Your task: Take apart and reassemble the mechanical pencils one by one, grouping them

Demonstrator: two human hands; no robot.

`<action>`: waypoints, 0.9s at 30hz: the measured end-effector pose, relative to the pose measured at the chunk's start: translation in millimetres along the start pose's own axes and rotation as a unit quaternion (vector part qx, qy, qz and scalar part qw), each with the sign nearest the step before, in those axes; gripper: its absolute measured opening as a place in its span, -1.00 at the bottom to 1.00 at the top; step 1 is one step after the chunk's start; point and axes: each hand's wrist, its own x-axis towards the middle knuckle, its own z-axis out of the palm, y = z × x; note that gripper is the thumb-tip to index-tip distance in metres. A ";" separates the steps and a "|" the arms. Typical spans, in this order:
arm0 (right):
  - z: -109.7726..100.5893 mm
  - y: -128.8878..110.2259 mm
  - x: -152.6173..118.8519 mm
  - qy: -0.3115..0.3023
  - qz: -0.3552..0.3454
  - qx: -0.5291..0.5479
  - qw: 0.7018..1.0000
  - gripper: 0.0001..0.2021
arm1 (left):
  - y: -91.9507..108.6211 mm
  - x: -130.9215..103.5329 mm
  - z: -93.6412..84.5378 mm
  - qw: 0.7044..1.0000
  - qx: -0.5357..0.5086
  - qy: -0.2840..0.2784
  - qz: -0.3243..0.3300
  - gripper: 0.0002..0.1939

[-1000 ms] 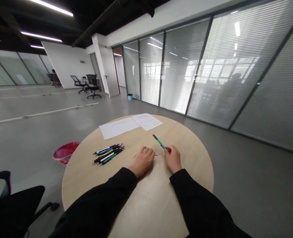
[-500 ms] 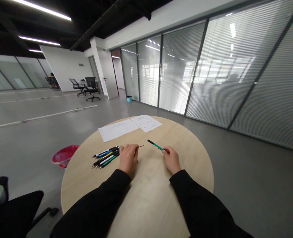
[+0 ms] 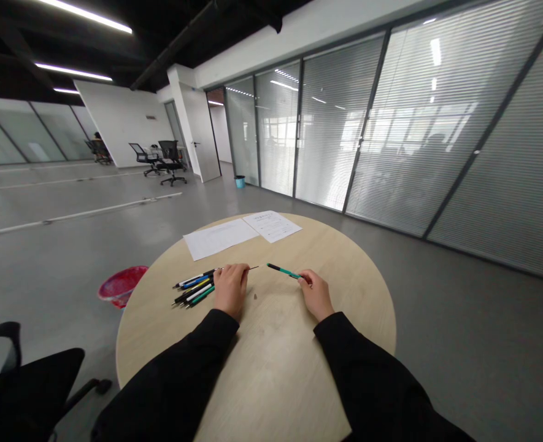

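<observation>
Thumb and fingers of my right hand [image 3: 316, 294] pinch the end of a green pen with a black tip section [image 3: 283, 271], which points left above the round wooden table [image 3: 271, 368]. My left hand [image 3: 231, 290] is closed on a thin dark stick [image 3: 253, 267] that pokes out to the right, near the green pen's black end but apart from it. Left of that hand lies a bundle of several pens [image 3: 195, 290], black, blue, white, yellow and green, their right ends partly hidden by the hand.
Two white sheets, a blank-looking one [image 3: 220, 239] and a printed one [image 3: 273, 226], lie at the table's far side. A red basin [image 3: 123, 285] stands left of the table, a black chair [image 3: 36, 393] at lower left.
My left hand has shifted a little left with the thin stick. The green pen in my right hand has moved slightly left and lies flatter. A small dark speck now shows on the table.
</observation>
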 end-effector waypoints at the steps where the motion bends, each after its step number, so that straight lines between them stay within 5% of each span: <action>1: 0.1 -0.2 -0.1 -0.001 0.001 0.000 1.000 -0.80 | 0.0 -0.2 0.2 1.000 -0.001 -0.001 0.001 -0.79; 18: -1.3 -6.8 -1.3 -0.023 -0.033 -0.044 0.998 -0.81 | 3.0 0.2 0.5 0.994 -0.045 -0.092 0.047 -0.78; 27: 2.4 -4.9 -4.0 -0.105 -0.070 -0.071 0.989 -0.76 | 6.5 -4.5 5.5 0.990 -0.062 -0.099 0.072 -0.78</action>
